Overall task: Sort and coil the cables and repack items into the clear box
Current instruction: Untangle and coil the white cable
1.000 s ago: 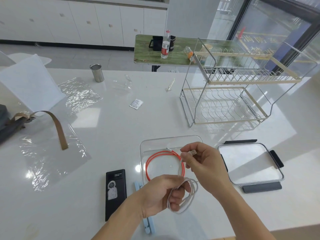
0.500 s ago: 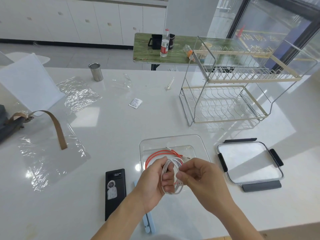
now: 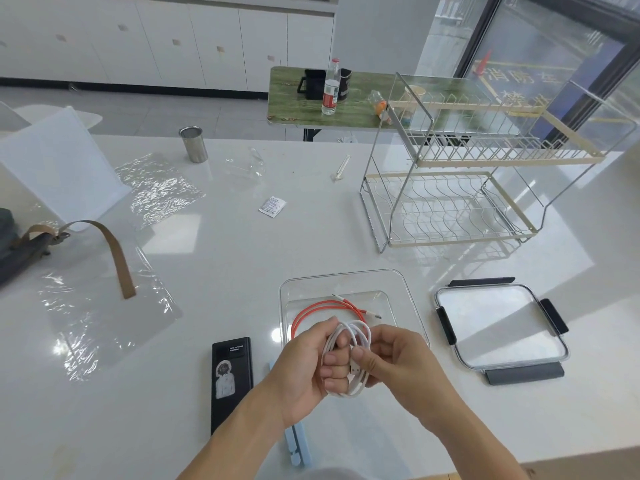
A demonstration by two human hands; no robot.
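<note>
A white cable is wound into a small coil that both hands hold above the near edge of the clear box. My left hand grips the coil's left side with fingers through the loop. My right hand pinches the cable's plug end against the coil. An orange cable lies coiled inside the box. The box's lid with dark clips lies to the right. A black power bank lies left of my hands, and a light blue item shows under my left wrist.
A two-tier wire dish rack stands at the back right. Crinkled plastic sheets, a brown strap on a dark bag, a metal cup and a small white sachet are on the white table.
My right hand came down from above the box to the coil, bringing the plug end in. The loose loops have tightened into a compact coil held between both hands.
</note>
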